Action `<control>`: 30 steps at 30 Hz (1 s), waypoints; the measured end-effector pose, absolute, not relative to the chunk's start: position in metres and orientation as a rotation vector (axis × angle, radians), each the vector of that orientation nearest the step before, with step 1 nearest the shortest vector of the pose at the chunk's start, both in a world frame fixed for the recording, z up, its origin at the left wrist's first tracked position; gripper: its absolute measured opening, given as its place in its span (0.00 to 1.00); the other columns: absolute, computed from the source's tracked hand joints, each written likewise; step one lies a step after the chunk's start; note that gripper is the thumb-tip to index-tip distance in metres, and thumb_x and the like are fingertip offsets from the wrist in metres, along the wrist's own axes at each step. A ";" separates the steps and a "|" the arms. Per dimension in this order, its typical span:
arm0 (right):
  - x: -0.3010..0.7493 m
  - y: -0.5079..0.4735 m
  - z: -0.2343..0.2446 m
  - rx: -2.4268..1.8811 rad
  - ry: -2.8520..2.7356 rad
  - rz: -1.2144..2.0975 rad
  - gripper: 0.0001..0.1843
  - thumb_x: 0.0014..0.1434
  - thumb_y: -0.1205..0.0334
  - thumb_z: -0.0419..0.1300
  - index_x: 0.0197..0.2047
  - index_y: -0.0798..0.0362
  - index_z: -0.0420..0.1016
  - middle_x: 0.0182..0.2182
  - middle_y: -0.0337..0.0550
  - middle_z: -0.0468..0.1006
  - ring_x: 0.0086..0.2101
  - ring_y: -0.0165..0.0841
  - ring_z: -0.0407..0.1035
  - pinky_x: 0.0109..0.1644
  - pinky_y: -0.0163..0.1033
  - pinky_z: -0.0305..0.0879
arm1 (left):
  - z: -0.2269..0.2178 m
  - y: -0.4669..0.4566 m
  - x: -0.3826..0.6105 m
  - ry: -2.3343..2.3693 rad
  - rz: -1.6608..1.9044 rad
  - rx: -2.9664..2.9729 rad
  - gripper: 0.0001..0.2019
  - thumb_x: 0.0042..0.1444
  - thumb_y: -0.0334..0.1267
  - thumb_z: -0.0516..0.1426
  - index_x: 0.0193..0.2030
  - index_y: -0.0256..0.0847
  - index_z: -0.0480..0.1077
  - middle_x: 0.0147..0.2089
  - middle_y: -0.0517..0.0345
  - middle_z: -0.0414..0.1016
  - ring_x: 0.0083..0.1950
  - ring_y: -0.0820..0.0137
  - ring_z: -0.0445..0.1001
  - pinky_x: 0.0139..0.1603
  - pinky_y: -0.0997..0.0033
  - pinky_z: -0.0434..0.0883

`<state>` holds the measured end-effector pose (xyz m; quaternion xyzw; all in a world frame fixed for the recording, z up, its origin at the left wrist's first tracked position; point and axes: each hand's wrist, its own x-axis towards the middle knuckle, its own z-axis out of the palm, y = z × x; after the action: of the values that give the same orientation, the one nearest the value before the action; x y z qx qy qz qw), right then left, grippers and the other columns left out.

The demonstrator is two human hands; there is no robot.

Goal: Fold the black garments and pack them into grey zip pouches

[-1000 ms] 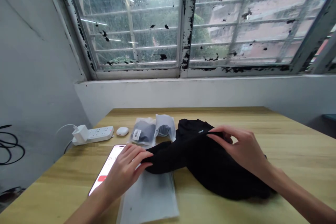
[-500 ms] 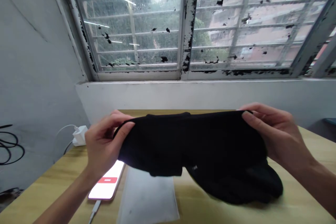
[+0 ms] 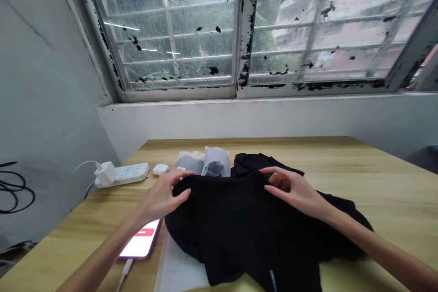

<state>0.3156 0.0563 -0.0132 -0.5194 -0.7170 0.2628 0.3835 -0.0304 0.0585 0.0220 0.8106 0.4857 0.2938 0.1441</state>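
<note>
A black garment [image 3: 236, 223] lies loosely spread over the middle of the table, with a small pale mark near its lower front edge. Its exact kind is unclear from the folds. My left hand [image 3: 159, 198] is at its upper left corner, thumb and fingers apart over the cloth. At the upper right part, my right hand [image 3: 301, 194] has its thumb and fingers parted too, the tips close to the fabric. Under the garment's left side, a whitish plastic bag [image 3: 181, 267] is partly covered.
Left of the bag, a lit phone [image 3: 140, 244] is plugged into a white cable [image 3: 125, 273]. Behind stand a power strip [image 3: 133, 172] with a charger [image 3: 105, 174], a white earbud case [image 3: 160, 169] and pale wrapped packets [image 3: 217, 162]. A wall and window border the wooden table [image 3: 386, 210].
The black garment, held up stretched between both hands before, is now down on the table. Both hands have come closer together and their fingers have parted. The packets behind have come into view.
</note>
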 end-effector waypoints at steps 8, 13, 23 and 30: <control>0.319 0.044 -0.006 -1.234 -1.660 1.015 0.24 0.55 0.49 0.66 0.54 0.44 0.72 0.39 0.39 0.77 0.24 0.28 0.71 0.25 0.35 0.69 | 0.020 0.052 -0.033 1.582 0.706 2.392 0.08 0.63 0.41 0.49 0.36 0.44 0.65 0.30 0.57 0.76 0.31 0.62 0.75 0.33 0.65 0.69; 0.329 0.043 0.011 -1.081 -1.441 1.323 0.35 0.55 0.45 0.66 0.64 0.41 0.64 0.46 0.45 0.82 0.42 0.42 0.80 0.41 0.45 0.78 | 0.033 0.056 -0.035 1.289 0.870 1.879 0.17 0.66 0.57 0.45 0.39 0.47 0.61 0.23 0.66 0.67 0.21 0.70 0.66 0.22 0.73 0.62; 0.328 0.051 -0.007 -1.325 -1.935 0.295 0.12 0.56 0.54 0.62 0.42 0.48 0.79 0.42 0.49 0.82 0.36 0.41 0.77 0.35 0.45 0.75 | 0.013 0.048 -0.031 1.592 0.591 2.277 0.19 0.53 0.49 0.59 0.49 0.43 0.70 0.37 0.57 0.80 0.24 0.66 0.72 0.32 0.66 0.68; 0.308 0.009 0.009 -0.999 -2.489 0.414 0.03 0.56 0.62 0.63 0.35 0.49 0.78 0.30 0.41 0.80 0.28 0.34 0.72 0.33 0.38 0.68 | 0.001 0.042 -0.035 1.476 0.690 2.286 0.28 0.47 0.34 0.59 0.58 0.46 0.67 0.39 0.59 0.78 0.23 0.70 0.69 0.27 0.70 0.66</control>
<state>0.3076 0.0094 0.0094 -0.3598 -0.8963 0.1490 0.2121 -0.0352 0.0422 0.0011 0.8029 0.5184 0.2425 0.1665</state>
